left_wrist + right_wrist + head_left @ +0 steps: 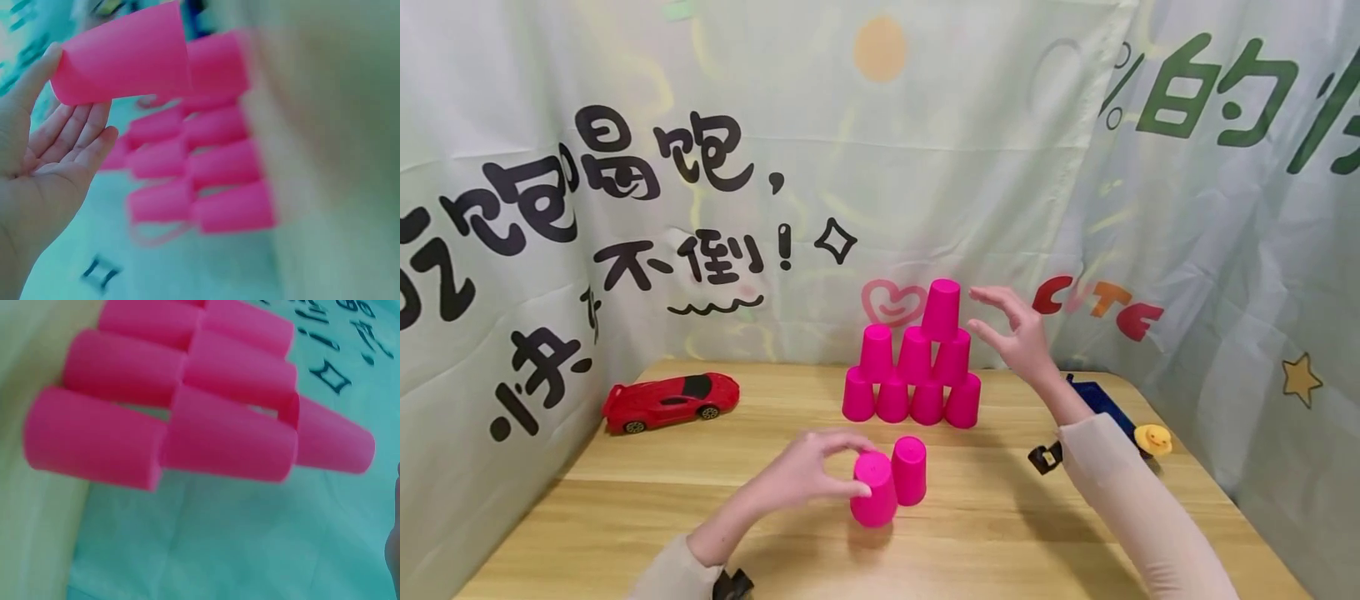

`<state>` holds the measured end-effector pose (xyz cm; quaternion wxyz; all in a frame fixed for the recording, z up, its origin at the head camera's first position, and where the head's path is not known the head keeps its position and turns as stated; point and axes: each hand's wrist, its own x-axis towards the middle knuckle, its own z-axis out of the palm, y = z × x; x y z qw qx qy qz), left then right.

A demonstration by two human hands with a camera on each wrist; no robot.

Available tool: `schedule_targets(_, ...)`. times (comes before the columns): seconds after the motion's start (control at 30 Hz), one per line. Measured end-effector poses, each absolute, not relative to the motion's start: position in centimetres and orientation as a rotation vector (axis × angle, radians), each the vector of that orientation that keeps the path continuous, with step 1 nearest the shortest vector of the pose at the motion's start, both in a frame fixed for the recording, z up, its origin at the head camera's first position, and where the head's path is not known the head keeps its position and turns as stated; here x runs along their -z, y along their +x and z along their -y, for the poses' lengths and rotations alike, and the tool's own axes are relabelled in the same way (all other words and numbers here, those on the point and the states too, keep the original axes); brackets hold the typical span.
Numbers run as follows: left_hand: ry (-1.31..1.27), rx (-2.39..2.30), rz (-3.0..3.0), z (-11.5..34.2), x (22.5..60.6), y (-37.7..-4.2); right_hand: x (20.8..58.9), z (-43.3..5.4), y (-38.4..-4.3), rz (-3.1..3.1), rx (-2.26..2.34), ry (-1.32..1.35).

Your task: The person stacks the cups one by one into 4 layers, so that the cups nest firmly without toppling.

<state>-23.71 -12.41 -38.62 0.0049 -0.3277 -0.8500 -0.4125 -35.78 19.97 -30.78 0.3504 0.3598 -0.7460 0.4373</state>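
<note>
Upside-down pink cups form a pyramid on the table: several in the bottom row, three in the second row [914, 357], and one top cup [942, 310] over the right-hand side. My right hand [1018, 337] is held just right of the top cup, fingers and thumb apart with nothing between them; only a sliver of it shows in the right wrist view. Closer to me, my left hand [808, 475] pinches an upside-down pink cup [874, 496] between thumb and fingers. Another upturned pink cup [911, 473] stands right behind it. In the left wrist view, the held cup [125, 56] overlaps that one.
A red toy car [673, 402] sits at the table's left back. Behind my right forearm are a dark blue object [1101, 400], a yellow duck toy [1153, 440] and a black strap piece [1045, 457]. Printed cloth [805, 183] hangs around the wooden table [715, 467].
</note>
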Motion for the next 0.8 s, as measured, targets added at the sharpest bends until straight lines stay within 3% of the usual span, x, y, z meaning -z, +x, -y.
schedule_targets(0.43,-0.738,1.297,2.255,13.6,29.9,-26.6,37.8,-17.6,-31.3,2.152,-1.167,1.101)
schedule_targets(0.8,-0.597,1.350,2.088,10.4,27.8,-31.6,39.6,-16.6,-29.6,2.466,-1.128,1.248)
